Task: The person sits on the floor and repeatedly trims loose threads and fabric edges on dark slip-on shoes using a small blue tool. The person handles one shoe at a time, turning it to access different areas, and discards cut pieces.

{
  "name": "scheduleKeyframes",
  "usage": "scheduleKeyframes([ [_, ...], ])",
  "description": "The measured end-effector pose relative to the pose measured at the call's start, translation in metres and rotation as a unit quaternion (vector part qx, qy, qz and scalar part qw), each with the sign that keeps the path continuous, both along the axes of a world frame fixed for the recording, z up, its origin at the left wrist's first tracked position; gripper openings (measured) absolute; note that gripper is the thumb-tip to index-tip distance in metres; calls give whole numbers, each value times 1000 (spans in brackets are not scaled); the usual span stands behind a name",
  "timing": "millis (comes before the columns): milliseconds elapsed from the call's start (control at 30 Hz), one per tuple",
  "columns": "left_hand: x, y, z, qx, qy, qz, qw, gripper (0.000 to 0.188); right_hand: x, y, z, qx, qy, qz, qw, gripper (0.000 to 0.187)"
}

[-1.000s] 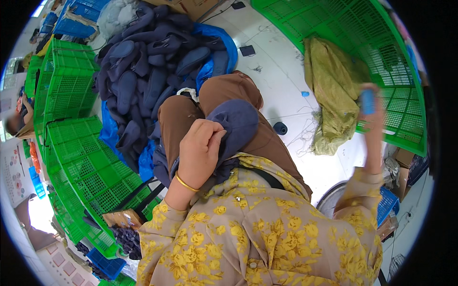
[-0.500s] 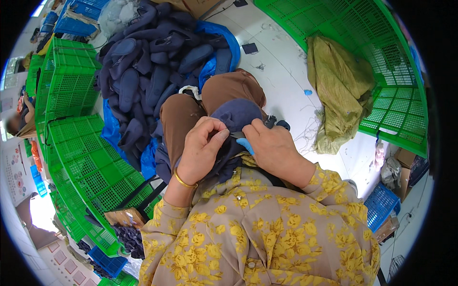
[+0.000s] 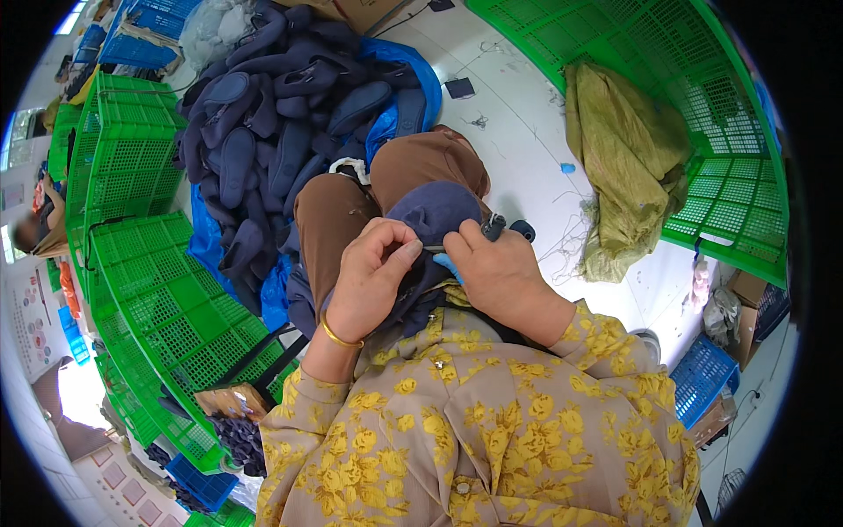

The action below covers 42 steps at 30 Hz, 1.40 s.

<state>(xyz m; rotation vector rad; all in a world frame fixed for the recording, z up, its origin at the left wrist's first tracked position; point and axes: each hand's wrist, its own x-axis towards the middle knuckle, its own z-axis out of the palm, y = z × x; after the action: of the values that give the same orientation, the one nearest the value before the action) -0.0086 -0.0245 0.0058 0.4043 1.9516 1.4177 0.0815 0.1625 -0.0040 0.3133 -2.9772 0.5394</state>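
The person sits with a navy slipper (image 3: 435, 206) on the lap, its rounded end turned away from the body. The left hand (image 3: 360, 277) pinches with thumb and forefinger at the near edge of it; whether a thread is also between them, I cannot tell. The right hand (image 3: 505, 277) is closed around a small metal tool (image 3: 434, 249), whose tip points toward the left fingertips.

To do this carefully, in my opinion, the cloth should be kept tight over the thigh, the metal laid low and almost flat, and the left fingertips kept out of its line, because they are very near. Soft fabric could easily fold under the tip.

The lap in brown trousers (image 3: 329, 237) serves as the working surface. Beyond the knees, a heap of navy slippers (image 3: 281, 132) lies on blue plastic sheeting (image 3: 204, 237). Green crates (image 3: 167, 290) stand at the left; at the right, an olive sack (image 3: 623, 176) leans by another green crate (image 3: 733, 198), and loose threads (image 3: 566, 241) lie on the white tiled floor (image 3: 518, 132)
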Motion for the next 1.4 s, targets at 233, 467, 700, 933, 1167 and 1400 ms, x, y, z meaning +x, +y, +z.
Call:
scheduleKeyframes([
  [233, -3, 14, 27, -4, 19, 64, 998, 11, 7, 7, -1, -230, -56, -84, 968, 24],
  [467, 1, -2, 25, -36, 244, -109, 963, 15, 6, 11, -7, -533, -121, -164, 821, 29],
  [700, 9, -19, 35, -92, 287, -109, 947, 15, 1, 9, -25, -515, -121, -253, 810, 34],
  [933, 29, -85, 59, -310, 426, -262, 808, 17, -5, 14, -32, -530, -143, -263, 793, 23],
  [1167, -1, -205, 72, -51, 73, 413, 907, 12, -33, 26, -26, -570, -82, -297, 761, 10],
  [1400, 28, -432, 169, -80, 343, 768, 535, 30, -53, 24, -30, -598, -69, -285, 746, 12],
])
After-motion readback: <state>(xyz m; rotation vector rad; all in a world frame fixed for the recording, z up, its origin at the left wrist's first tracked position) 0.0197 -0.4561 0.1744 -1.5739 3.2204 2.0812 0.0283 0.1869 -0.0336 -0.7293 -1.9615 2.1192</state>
